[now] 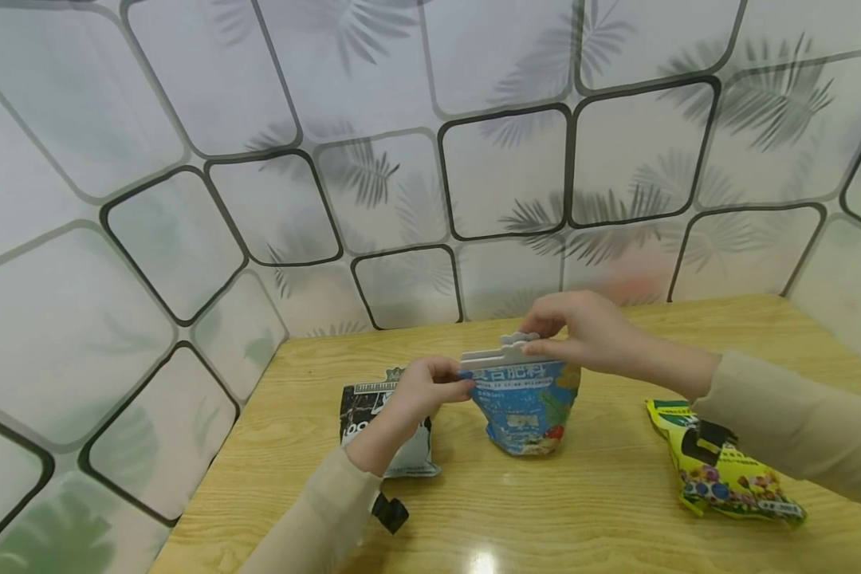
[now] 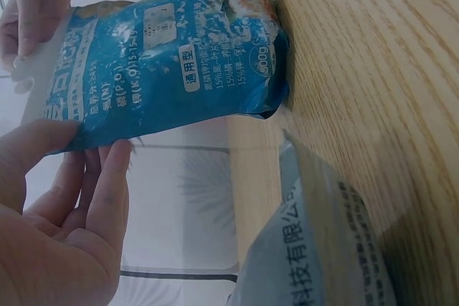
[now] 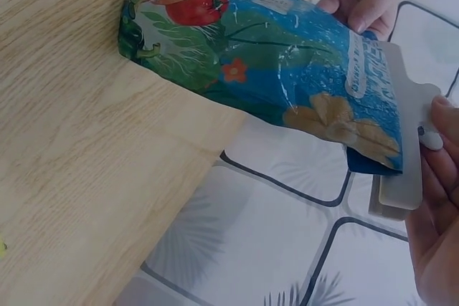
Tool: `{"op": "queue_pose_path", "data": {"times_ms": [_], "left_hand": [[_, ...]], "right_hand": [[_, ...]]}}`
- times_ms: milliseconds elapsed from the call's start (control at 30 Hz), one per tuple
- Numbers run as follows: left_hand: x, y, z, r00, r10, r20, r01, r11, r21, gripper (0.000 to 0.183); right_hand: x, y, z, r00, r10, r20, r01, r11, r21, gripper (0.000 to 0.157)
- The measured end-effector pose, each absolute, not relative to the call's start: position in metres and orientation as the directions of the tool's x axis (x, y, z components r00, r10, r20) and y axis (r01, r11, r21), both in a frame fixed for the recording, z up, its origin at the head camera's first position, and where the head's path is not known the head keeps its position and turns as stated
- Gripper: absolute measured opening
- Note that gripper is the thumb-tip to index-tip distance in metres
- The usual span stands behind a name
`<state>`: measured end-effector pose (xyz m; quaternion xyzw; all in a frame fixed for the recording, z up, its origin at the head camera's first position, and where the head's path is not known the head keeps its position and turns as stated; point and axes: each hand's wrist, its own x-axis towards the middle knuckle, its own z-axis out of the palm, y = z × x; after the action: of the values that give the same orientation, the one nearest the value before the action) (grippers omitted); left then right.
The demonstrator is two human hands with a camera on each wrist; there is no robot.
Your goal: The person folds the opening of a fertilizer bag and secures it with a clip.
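A blue fertilizer bag point(image 1: 520, 410) with pictured vegetables stands upright on the wooden table. Along its top edge sits a wide grey bag clip point(image 3: 404, 141). My right hand point(image 1: 588, 331) grips the clip's handle, thumb on the near side and fingers behind. At the bag's upper left corner my left hand point(image 1: 430, 391) pinches the blue film between thumb and fingers, just below the clip's end. In the left wrist view, the bag's printed front point(image 2: 165, 62) faces the camera and its base meets the tabletop.
Behind my left forearm lies a black and white bag point(image 1: 409, 458) with a clip along its top. A yellow bag point(image 1: 725, 470) printed with flowers lies on the table point(image 1: 588, 518) at the right, partly under my right sleeve. A patterned wall point(image 1: 502, 175) rises behind the table.
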<state>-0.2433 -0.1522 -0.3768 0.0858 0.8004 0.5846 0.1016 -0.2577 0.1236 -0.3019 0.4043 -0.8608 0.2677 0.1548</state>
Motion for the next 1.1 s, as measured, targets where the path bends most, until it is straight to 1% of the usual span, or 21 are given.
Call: {"op": "queue_pose_path", "data": {"times_ms": [100, 233, 500, 800, 1100], "left_hand": [[-0.2431, -0.1525, -0.3766, -0.965, 0.254, -0.067, 0.012, 0.300, 0.954, 0.019], [-0.2430, -0.1524, -0.3769, -0.965, 0.254, -0.069, 0.010, 0.298, 0.955, 0.020], [-0.2437, -0.1516, -0.3766, -0.966, 0.249, -0.067, 0.013, 0.306, 0.952, 0.014], [-0.2440, -0.1522, -0.3765, -0.963, 0.268, -0.042, 0.039, 0.290, 0.956, 0.018], [-0.2437, -0.1528, -0.3764, -0.963, 0.267, -0.029, 0.060, 0.321, 0.945, 0.015]], "right_hand": [[-0.2576, 0.1229, -0.3006, -0.616, -0.605, 0.505, -0.784, 0.535, -0.314, 0.011], [-0.2556, 0.1228, -0.2984, -0.617, -0.600, 0.509, -0.782, 0.537, -0.316, 0.010], [-0.2508, 0.1206, -0.2944, -0.623, -0.613, 0.485, -0.780, 0.534, -0.327, 0.010], [-0.2515, 0.1181, -0.3006, -0.642, -0.630, 0.436, -0.766, 0.548, -0.335, 0.011], [-0.2519, 0.1163, -0.3019, -0.664, -0.622, 0.415, -0.748, 0.548, -0.375, 0.010]]}}
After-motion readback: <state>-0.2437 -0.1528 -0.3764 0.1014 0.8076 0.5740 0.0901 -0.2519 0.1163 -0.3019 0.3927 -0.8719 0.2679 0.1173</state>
